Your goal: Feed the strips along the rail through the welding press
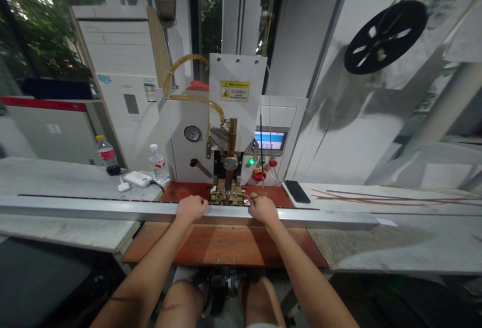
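A long silver metal bar (229, 213) lies crosswise in front of me, and a thin dark strip (98, 199) runs along its back edge. My left hand (191, 208) is closed over the bar, its curled fingers at the strip, left of a brass clamping fixture (235, 192). On the fixture's right side, my right hand (263, 210) rests on the bar with thumb and fingertips pinched together. What the right fingertips hold is too small to make out. A copper-coloured vertical rod (231, 139) of the white press machine (237, 74) comes down onto the fixture.
Behind the bar's left part are a cola bottle (108, 156), a white power bank (138, 179) and a water bottle (158, 164). To the right lie a black phone (297, 192) and several thin copper-coloured rods (361, 198). A reddish-brown board (226, 245) sits under the bar.
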Tool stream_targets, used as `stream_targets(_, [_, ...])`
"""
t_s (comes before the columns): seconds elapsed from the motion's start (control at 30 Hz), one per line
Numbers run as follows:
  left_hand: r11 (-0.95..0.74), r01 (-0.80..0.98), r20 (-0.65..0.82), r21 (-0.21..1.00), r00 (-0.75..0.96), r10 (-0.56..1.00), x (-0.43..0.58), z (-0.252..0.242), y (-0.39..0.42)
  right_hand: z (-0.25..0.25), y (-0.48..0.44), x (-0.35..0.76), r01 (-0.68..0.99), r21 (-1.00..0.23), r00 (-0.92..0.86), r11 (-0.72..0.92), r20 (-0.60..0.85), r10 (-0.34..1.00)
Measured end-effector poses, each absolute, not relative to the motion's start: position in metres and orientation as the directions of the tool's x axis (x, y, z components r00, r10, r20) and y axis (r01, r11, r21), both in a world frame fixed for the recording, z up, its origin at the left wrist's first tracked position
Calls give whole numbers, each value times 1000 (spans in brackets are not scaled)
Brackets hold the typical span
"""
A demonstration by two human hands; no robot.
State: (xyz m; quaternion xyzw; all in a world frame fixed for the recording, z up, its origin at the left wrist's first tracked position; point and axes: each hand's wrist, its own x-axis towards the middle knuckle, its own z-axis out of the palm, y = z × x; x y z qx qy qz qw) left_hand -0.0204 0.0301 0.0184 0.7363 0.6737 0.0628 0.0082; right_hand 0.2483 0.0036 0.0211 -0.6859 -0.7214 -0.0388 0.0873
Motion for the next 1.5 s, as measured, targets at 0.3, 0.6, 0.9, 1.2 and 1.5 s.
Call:
stream_targets(0.3, [-106, 991, 73, 82, 100, 992, -21, 17, 36, 20, 7, 249, 996, -61, -48, 58, 161, 986])
stream_targets(0.6, [-100, 991, 71, 86, 94, 993, -21, 18, 34, 23, 6, 250, 996, -51, -68, 78, 185, 980])
stream_targets(0.9, [-99, 991, 77, 92, 92, 993, -21, 17, 34, 30, 8, 239, 995, -81, -40, 61, 236, 971])
stream_targets(1.2, [-120, 989, 75, 92, 113, 991, -22, 17, 32, 25, 12, 218, 991, -73, -96, 116, 239, 966])
stream_targets(1.5, [-141, 986, 84, 84, 134, 987, -23, 17, 31, 22, 8, 214, 988, -60, -126, 141, 203, 971])
